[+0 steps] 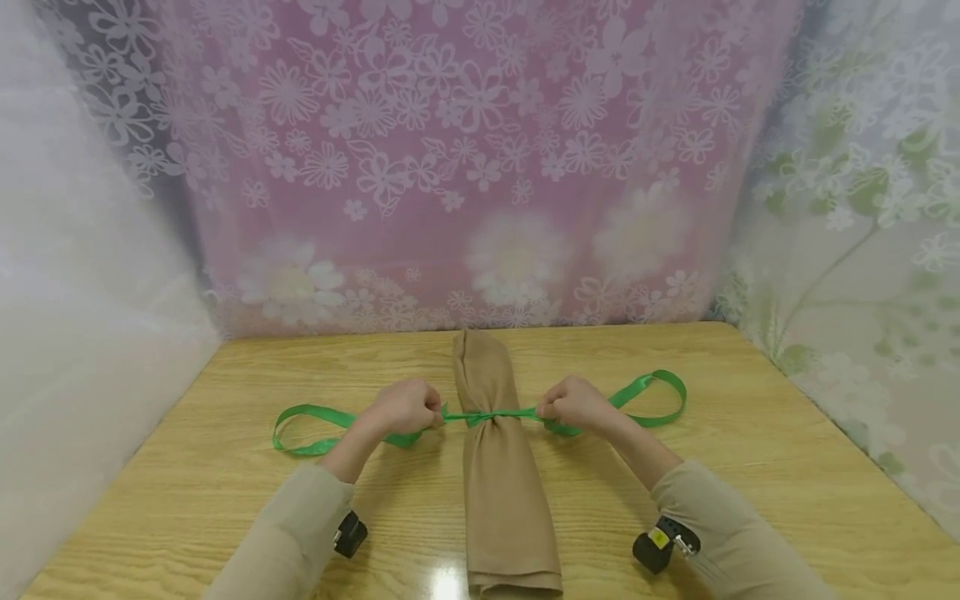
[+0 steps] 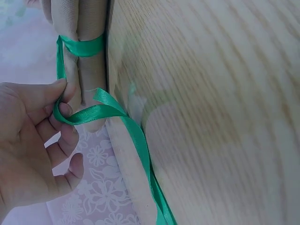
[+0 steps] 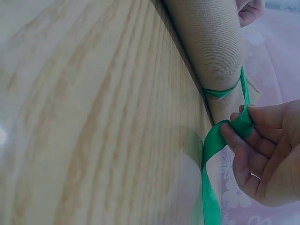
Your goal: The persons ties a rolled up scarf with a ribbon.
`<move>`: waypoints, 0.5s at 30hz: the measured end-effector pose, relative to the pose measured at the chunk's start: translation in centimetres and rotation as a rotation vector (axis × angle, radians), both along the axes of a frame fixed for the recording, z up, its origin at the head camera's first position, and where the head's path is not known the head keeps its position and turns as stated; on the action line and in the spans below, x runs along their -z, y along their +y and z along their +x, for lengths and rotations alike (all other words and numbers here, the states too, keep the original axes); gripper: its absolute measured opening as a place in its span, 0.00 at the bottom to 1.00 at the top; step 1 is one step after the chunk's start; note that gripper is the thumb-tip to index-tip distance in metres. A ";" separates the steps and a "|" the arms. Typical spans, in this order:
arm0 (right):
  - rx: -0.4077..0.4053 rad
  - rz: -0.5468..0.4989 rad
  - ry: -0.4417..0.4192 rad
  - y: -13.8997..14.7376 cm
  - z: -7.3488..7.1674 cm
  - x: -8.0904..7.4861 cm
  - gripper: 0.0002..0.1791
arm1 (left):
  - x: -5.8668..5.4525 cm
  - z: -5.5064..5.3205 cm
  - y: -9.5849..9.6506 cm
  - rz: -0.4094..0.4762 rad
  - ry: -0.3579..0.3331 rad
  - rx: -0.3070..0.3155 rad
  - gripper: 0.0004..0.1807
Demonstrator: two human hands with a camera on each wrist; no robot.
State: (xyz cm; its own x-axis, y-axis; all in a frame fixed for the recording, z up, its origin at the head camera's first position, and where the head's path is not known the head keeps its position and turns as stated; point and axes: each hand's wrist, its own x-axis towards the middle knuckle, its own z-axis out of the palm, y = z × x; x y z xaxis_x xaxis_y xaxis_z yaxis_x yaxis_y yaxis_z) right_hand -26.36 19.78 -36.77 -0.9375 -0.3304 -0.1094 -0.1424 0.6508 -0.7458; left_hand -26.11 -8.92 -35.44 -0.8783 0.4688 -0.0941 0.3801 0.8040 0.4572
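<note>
A rolled length of tan cloth (image 1: 504,500) lies lengthwise on the wooden table. Round its middle runs a green ribbon (image 1: 510,412), crossed on top and cinching the fabric into gathers. My left hand (image 1: 405,408) pinches one end of the ribbon between thumb and fingers, left of the roll. On the other side my right hand (image 1: 577,404) pinches the opposite end. Between the two hands the ribbon is stretched straight. In the left wrist view the ribbon's tail (image 2: 138,136) trails over the tabletop; the right wrist view shows the other tail (image 3: 212,187) hanging below the fingers.
The wooden table (image 1: 637,517) extends to both sides of the roll. Loose ribbon loops lie beyond each hand. A pink flowered curtain (image 1: 450,167) hangs behind the table's far edge, with pale sheets at left and right.
</note>
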 end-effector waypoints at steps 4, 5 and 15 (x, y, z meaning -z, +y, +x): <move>-0.028 -0.015 0.001 0.0 -0.1 0.0 0.09 | -0.1 -0.1 -0.1 -0.012 -0.024 -0.002 0.15; -0.036 -0.016 0.001 0.0 -0.2 0.0 0.09 | -0.1 -0.1 -0.1 -0.014 -0.032 -0.003 0.15; -0.103 0.005 -0.029 0.1 -0.6 0.0 0.10 | -0.3 -0.4 0.3 -0.033 -0.093 -0.028 0.11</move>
State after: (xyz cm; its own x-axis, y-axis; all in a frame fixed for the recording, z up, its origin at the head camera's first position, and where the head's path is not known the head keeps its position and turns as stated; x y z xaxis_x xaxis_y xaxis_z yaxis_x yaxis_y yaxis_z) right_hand -26.98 19.91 -36.74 -0.8952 -0.4238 -0.1379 -0.1870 0.6379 -0.7470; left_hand -26.46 -8.66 -35.11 -0.8776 0.4399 -0.1905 0.3150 0.8287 0.4626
